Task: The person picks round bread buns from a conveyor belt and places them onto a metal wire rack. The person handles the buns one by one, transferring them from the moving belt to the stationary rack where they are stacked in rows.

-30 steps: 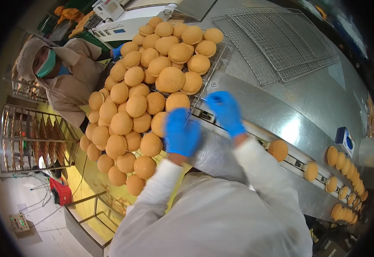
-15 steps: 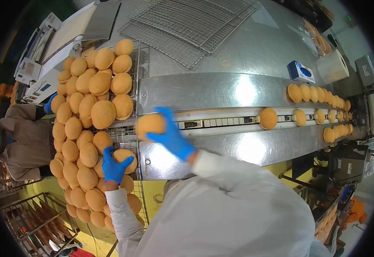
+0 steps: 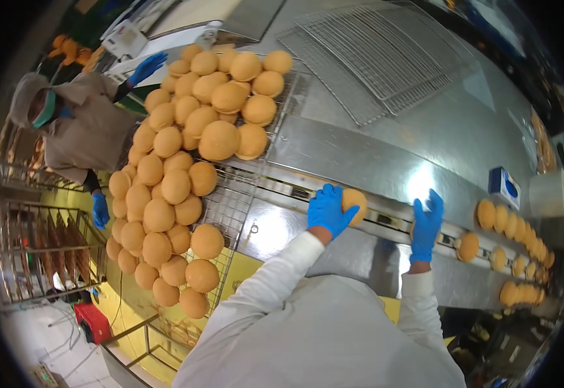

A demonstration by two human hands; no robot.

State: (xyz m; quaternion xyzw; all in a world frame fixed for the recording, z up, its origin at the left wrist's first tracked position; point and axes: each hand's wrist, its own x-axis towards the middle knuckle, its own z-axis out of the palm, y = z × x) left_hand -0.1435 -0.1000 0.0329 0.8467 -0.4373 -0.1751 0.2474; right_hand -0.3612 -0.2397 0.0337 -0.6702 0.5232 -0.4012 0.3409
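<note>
My left hand [image 3: 331, 211], in a blue glove, grips a round golden bun [image 3: 354, 202] over the narrow conveyor channel [image 3: 282, 186], its thumb across the bun's face. Farther right along the channel is my right hand [image 3: 427, 226], also blue-gloved, with thumb and fingers apart. A sliver of a bun shows at its left edge; the rest is hidden behind the hand. To the left, many buns [image 3: 176, 186] lie heaped on a wire rack [image 3: 230, 187]. Single buns [image 3: 468, 247] sit spaced along the channel beyond my right hand.
Rows of buns [image 3: 487, 214] line both sides of the channel at the right. Wire racks [image 3: 375, 61] are stacked on the steel table at the back. A blue box [image 3: 504, 187] stands by a white roll [image 3: 548, 194]. Another person [image 3: 88, 123] with gloved hands is at the left.
My view has turned. My right hand has moved right along the channel, away from the rack. My left hand has left the heap and now holds a bun over the channel.
</note>
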